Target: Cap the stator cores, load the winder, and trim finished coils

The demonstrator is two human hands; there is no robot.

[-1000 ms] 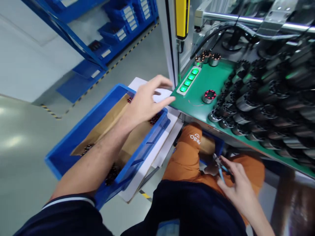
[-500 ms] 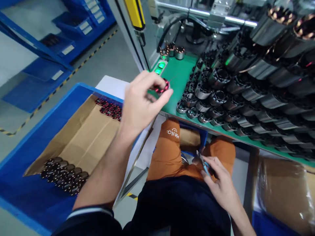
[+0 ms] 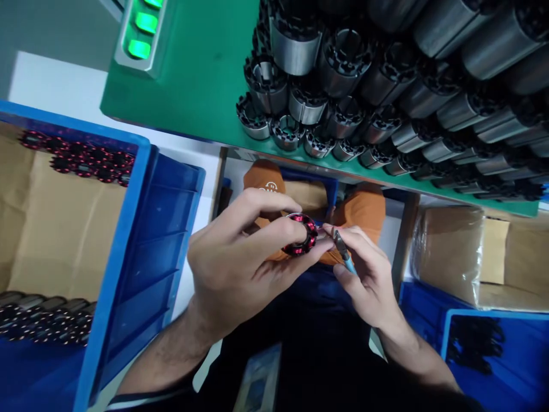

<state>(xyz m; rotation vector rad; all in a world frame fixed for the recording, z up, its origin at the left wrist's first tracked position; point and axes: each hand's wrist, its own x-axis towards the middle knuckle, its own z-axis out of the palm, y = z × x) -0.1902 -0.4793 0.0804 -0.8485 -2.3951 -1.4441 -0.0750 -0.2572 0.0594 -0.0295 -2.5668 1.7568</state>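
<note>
In front of my lap, my left hand is closed round a small motor stator, a black ring wound with red wire. Its fingers cover much of the ring. My right hand grips small cutting pliers with light blue handles. Their dark jaws point up beside the left fingertips, close to the stator's right side. Whether the jaws touch a wire is too small to tell.
On the green bench top stand many silver stator cores. A panel with green lit buttons sits at its left. The blue crate on the left holds red-wound stators on cardboard. A blue bin holds dark parts.
My left hand has brought the stator from over the bench edge down to my lap. The pliers in my right hand are now up beside it. The view has shifted closer to the bench.
</note>
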